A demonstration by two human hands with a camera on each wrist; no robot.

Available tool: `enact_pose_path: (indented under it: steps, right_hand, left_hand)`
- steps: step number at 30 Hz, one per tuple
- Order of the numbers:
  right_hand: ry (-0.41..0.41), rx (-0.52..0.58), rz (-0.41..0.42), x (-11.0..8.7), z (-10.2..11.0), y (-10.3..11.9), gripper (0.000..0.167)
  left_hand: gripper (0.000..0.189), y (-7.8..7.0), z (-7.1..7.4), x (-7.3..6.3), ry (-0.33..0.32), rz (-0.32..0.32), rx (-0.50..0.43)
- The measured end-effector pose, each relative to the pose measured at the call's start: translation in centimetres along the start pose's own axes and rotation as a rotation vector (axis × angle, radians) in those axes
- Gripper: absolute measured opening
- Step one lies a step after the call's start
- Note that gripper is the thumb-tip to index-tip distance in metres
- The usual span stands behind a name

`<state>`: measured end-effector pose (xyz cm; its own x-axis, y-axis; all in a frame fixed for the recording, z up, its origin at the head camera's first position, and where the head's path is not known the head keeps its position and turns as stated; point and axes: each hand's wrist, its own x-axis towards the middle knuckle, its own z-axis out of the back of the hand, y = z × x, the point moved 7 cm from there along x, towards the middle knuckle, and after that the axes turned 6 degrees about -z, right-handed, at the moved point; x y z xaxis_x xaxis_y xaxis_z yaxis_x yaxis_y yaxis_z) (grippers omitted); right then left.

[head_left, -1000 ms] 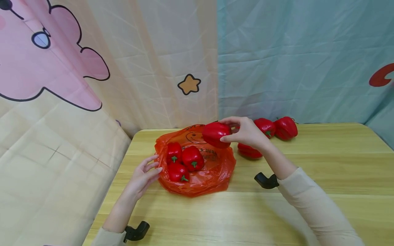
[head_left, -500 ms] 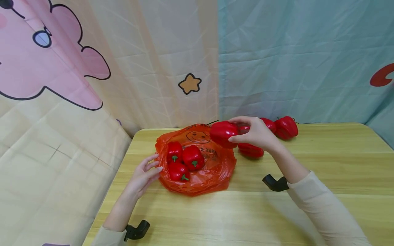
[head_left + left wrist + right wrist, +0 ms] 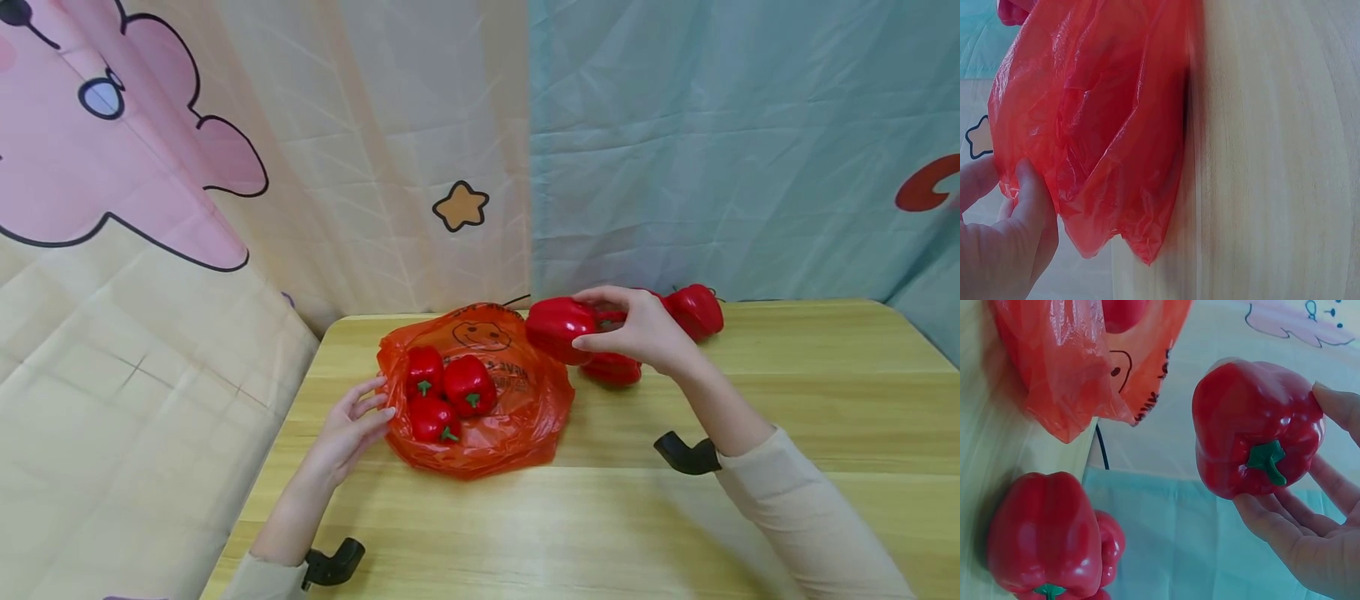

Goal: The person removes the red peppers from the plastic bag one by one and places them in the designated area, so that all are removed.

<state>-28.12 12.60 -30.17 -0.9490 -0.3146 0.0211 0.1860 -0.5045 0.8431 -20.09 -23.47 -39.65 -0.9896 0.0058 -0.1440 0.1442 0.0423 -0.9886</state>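
My right hand (image 3: 637,332) grips a red bell pepper (image 3: 558,330) with its thumb and fingers, raised by the right rim of an orange-red plastic bag (image 3: 517,429). In the right wrist view, the held pepper (image 3: 1254,419) shows its green stem. Three red peppers (image 3: 470,386) lie inside the bag, toward its left side. My left hand (image 3: 347,433) holds the bag's left edge; in the left wrist view its thumb and fingers (image 3: 1032,187) are on the thin plastic. The bag hides part of those fingers.
Right of the bag, a pepper (image 3: 613,369) lies on the wooden table (image 3: 810,417). Another pepper (image 3: 696,311) sits farther back, beside one mostly hidden by my right hand. A printed curtain (image 3: 675,167) hangs behind the table.
My right hand has moved right with the pepper, from above the bag to its right rim. The left hand and the peppers in the bag have stayed put.
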Motion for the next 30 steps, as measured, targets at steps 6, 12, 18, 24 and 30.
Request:
enact_pose_path:
  steps: [6,12,18,24,30]
  right_hand:
    - [-0.010,-0.020,-0.002,-0.6,0.5,-0.3,0.059]
    - [-0.028,-0.040,-0.013,-1.2,1.0,-1.1,0.060]
    - [-0.041,-0.028,-0.034,-1.6,1.7,-1.9,0.059]
    - [-0.065,-0.024,-0.033,-2.0,2.6,-2.3,0.059]
    - [-0.107,-0.003,-0.056,-2.4,3.6,-3.3,0.058]
  left_hand:
    - [0.056,0.1,0.1,-0.1,-0.002,0.004,-0.002]
    - [0.056,0.2,0.1,-0.1,-0.004,0.002,0.003]
    - [0.056,0.2,0.2,-0.1,-0.002,0.000,-0.001]
    - [0.056,0.0,0.2,-0.1,-0.003,0.001,-0.006]
    - [0.056,0.0,0.2,-0.1,-0.004,0.003,-0.008]
